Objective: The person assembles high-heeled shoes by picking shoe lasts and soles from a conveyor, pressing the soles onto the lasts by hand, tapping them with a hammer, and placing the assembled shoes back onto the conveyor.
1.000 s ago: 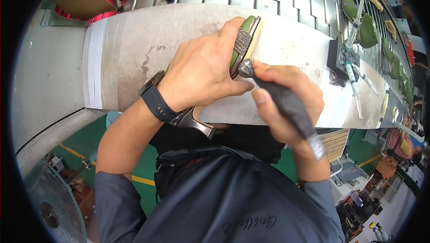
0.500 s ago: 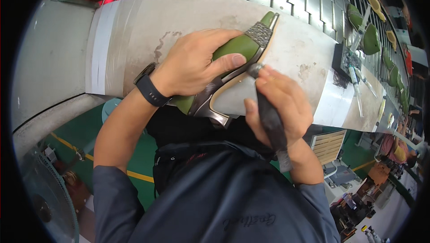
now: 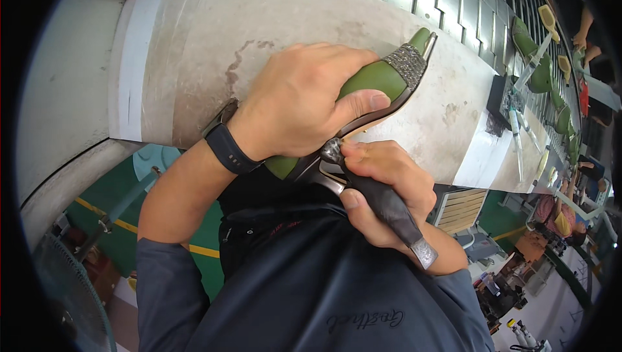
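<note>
Left of apparent syringes [image 3: 515, 124], left grip [image 3: 317, 96] clasps green shoe [image 3: 382, 83], right grip [image 3: 389, 190] clenches hammer [image 3: 383, 207].

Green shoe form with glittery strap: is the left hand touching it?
Touching: head view shows the left hand gripping the green shoe form, thumb across it.

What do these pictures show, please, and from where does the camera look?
There is no machine arm here, only one person's bare hands. All the pictures come from a camera worn on the head, looking down; its fisheye lens bends straight edges. The left hand holds a green shoe form with a glittery band over a pale work surface. The right hand grips a dark-handled tool, its round metal head near the form's underside. Further right are syringes.
</note>
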Motion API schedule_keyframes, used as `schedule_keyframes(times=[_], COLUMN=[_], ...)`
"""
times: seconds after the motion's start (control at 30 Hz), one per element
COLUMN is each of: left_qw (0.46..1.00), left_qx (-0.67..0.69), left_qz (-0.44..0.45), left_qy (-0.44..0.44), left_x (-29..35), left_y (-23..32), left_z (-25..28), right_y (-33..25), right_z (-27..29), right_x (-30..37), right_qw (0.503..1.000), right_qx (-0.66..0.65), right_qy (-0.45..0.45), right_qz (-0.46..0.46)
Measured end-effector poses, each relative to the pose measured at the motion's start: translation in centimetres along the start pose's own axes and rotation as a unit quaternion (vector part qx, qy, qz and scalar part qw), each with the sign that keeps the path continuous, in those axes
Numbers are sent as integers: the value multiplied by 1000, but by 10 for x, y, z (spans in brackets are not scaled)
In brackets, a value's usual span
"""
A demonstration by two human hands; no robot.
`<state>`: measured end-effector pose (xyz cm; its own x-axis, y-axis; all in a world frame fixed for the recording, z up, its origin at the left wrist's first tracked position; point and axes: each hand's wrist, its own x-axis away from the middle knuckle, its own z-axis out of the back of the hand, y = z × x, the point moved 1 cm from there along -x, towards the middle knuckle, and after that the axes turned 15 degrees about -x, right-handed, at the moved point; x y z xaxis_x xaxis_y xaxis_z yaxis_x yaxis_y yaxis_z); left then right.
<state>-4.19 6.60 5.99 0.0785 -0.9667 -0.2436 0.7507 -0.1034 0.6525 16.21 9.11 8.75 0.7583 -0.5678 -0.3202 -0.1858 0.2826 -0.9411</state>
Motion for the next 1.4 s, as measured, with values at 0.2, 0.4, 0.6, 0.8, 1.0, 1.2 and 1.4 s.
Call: schedule_keyframes(times=[0.2,0.4,0.6,0.8,1.0,1.2,1.4], left_qw=[1000,1000,988,988,987,993,990], left_qx=[7,8,-84,-109,-108,-105,-97], left_qz=[8,3,64,74,76,26,72], left_qy=[2,-27,-112,-85,-97,-53,-78], left_x=[0,0,-31,-36,-39,-37,-38], left_y=[0,-4,39,40,39,34,36], left_z=[-3,4,5,-10,-10,-12,-11], right_y=[2,-3,-2,18,17,-7,-5], right_z=[2,25,74,81,108,128,114], right_x=[2,1,-11,-33,-48,-113,-74], right_qw=[1000,995,962,938,951,967,975], right_qx=[-5,-55,-92,-201,-208,-59,-52], right_qy=[-6,6,228,255,151,-34,46], right_qz=[4,-85,-120,-122,-171,-244,-211])
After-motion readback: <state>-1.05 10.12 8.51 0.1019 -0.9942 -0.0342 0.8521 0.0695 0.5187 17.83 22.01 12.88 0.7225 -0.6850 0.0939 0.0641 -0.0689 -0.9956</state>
